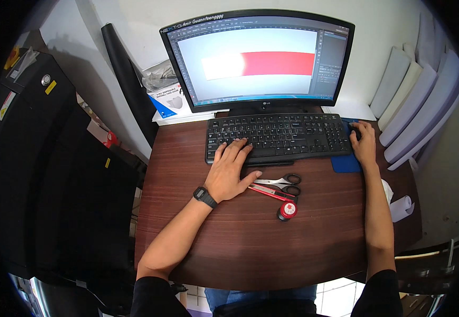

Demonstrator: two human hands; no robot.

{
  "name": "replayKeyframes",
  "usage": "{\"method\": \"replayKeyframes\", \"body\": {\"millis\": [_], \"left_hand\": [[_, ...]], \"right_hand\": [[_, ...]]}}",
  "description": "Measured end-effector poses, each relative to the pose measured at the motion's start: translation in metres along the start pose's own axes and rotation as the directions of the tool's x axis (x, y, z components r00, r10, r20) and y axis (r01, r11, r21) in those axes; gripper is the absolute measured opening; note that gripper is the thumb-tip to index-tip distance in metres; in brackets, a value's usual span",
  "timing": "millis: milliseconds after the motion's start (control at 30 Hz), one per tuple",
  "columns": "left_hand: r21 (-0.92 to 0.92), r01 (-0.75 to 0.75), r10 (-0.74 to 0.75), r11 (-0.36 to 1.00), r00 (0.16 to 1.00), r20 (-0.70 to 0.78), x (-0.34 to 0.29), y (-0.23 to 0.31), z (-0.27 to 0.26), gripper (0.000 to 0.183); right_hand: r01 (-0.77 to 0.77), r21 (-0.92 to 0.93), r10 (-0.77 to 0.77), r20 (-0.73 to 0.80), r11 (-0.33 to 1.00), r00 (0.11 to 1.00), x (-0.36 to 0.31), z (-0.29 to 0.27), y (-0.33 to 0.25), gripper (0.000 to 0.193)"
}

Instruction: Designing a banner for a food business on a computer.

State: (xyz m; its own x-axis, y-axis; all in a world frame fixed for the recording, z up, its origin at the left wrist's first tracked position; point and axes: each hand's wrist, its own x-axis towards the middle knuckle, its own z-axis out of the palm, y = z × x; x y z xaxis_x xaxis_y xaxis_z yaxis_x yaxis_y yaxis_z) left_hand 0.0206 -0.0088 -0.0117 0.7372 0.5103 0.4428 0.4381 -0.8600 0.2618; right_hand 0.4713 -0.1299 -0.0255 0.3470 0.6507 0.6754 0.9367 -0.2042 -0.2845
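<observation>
My left hand (pixel 228 175) lies with its fingers apart over the left side of a black keyboard (pixel 287 138), fingertips on the lower keys and thumb stretched to the right. At the right, my right hand (pixel 365 143) curls over a dark computer mouse (pixel 354 130), mostly hidden under the fingers, on a blue mouse pad (pixel 346 165). Beside my left thumb are black-handled scissors (pixel 291 179), a red utility knife (pixel 275 193) and a small round red-and-black stamp (pixel 288 211). A monitor (pixel 263 100) behind the keyboard shows an editing window with a red-to-white band.
The brown wooden desk (pixel 250 248) has a curved front edge. Rolls of paper or film (pixel 414 105) lean at the right, and a small white roll (pixel 401 208) lies near my right forearm. A face-mask box (pixel 171 101) stands back left. A large black machine (pixel 55 174) fills the left.
</observation>
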Motion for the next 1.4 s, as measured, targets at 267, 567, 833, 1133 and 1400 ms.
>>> {"method": "replayKeyframes", "body": {"millis": [267,567,833,1133,1400], "left_hand": [[0.002,-0.002,0.002,1.000,1.000,0.002,-0.0004,-0.0004,0.0008,0.073],[-0.006,0.005,-0.005,1.000,1.000,0.008,0.0000,0.0008,-0.0012,0.074],[-0.006,-0.007,0.007,1.000,1.000,0.007,-0.0004,0.0000,-0.0011,0.073],[-0.008,-0.009,0.009,1.000,1.000,0.002,-0.0007,-0.0006,-0.0006,0.073],[0.001,-0.009,0.009,1.000,1.000,0.005,0.0001,0.0000,-0.0006,0.073]], "right_hand": [[0.005,-0.001,-0.005,-0.007,1.000,1.000,-0.0004,0.0006,0.0010,0.027],[-0.003,-0.014,0.003,-0.011,1.000,1.000,-0.0004,0.0014,0.0013,0.028],[0.008,-0.032,-0.008,-0.013,0.999,1.000,-0.0003,0.0002,0.0007,0.027],[-0.002,-0.018,0.002,-0.004,1.000,1.000,0.0000,-0.0006,-0.0020,0.026],[0.006,-0.021,-0.006,-0.011,1.000,1.000,-0.0003,0.0005,0.0015,0.026]]}}
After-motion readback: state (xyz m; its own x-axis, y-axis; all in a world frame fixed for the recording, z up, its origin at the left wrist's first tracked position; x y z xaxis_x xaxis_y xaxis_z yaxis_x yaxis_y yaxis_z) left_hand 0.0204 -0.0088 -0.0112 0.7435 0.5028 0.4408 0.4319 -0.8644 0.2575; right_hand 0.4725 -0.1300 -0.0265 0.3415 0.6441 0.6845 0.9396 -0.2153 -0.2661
